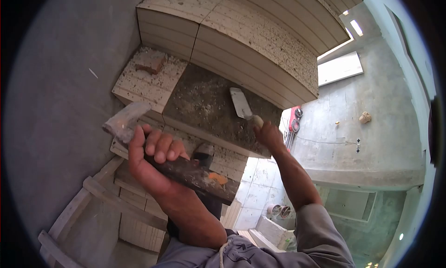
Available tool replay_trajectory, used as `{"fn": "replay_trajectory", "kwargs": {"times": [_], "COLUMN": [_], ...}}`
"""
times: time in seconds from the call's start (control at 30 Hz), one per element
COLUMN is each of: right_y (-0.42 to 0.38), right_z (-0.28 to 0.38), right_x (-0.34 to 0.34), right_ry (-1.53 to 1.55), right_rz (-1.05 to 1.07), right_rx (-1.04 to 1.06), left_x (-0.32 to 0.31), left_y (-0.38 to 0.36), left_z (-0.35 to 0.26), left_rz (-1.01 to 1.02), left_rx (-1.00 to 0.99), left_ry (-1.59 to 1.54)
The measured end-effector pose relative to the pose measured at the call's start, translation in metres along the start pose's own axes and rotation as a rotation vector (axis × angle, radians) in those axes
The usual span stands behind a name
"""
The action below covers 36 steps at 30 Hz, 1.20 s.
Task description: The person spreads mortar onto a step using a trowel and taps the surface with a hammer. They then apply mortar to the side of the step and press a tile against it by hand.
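My left hand is wrapped around the dark, worn handle of a hammer. Its dusty grey head, with one end curving to a blade, points to the upper left, and the handle runs down to the right. In my right hand is a trowel, gripped by its pale handle. The flat blade of the trowel is over a dark, rough mortar-covered step and seems to touch it. A broken brick piece rests on the tiled part of that step, to the left.
Cream striped tiled steps rise ahead, sprinkled with debris. A bare grey wall borders the left, with wooden rails below. On the right, the floor lies lower, with a red wheeled tool, a white panel and buckets.
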State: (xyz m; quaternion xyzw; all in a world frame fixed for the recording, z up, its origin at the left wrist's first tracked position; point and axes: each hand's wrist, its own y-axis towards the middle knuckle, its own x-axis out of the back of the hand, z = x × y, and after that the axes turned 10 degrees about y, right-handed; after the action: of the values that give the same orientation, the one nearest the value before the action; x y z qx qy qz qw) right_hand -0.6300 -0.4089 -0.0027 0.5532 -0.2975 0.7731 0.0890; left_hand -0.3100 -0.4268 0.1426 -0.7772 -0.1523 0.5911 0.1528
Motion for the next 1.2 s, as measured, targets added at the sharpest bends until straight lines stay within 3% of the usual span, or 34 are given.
{"fn": "replay_trajectory", "kwargs": {"times": [0.17, 0.27, 0.37, 0.5, 0.6, 0.73, 0.8, 0.97, 1.1, 1.2], "right_y": [-0.036, -0.040, -0.014, -0.034, -0.048, -0.028, -0.003, -0.032, -0.040, -0.001], "right_z": [0.056, 0.056, 0.016, 0.041, 0.070, 0.037, 0.010, 0.053, 0.059, 0.012], "right_x": [0.014, 0.017, 0.000, 0.007, 0.019, 0.015, 0.013, 0.022, 0.022, 0.005], "right_ry": [-0.031, -0.078, -0.022, -0.024, -0.007, -0.122, -0.060, -0.014, -0.092, -0.024], "right_rz": [0.029, 0.132, 0.021, 0.010, 0.125, 0.141, 0.022, 0.049, 0.111, -0.025], "right_rx": [0.085, 0.182, 0.093, -0.023, 0.197, 0.237, -0.010, 0.060, 0.219, 0.089], "left_x": [-0.005, 0.000, -0.002, -0.001, -0.006, -0.002, -0.003, -0.009, -0.003, -0.004], "left_y": [-0.001, 0.003, 0.003, -0.002, 0.004, 0.007, 0.007, 0.005, 0.008, 0.007], "left_z": [0.013, 0.012, 0.008, 0.014, 0.018, 0.010, 0.007, 0.019, 0.014, 0.008], "left_rz": [-0.107, -0.056, -0.025, -0.038, -0.072, -0.018, 0.032, -0.106, -0.038, 0.012], "left_rx": [-0.127, -0.051, 0.017, -0.008, -0.074, 0.014, 0.029, -0.085, -0.011, 0.038], "left_ry": [0.033, -0.033, -0.030, -0.020, 0.003, -0.033, -0.051, 0.001, -0.025, -0.027]}}
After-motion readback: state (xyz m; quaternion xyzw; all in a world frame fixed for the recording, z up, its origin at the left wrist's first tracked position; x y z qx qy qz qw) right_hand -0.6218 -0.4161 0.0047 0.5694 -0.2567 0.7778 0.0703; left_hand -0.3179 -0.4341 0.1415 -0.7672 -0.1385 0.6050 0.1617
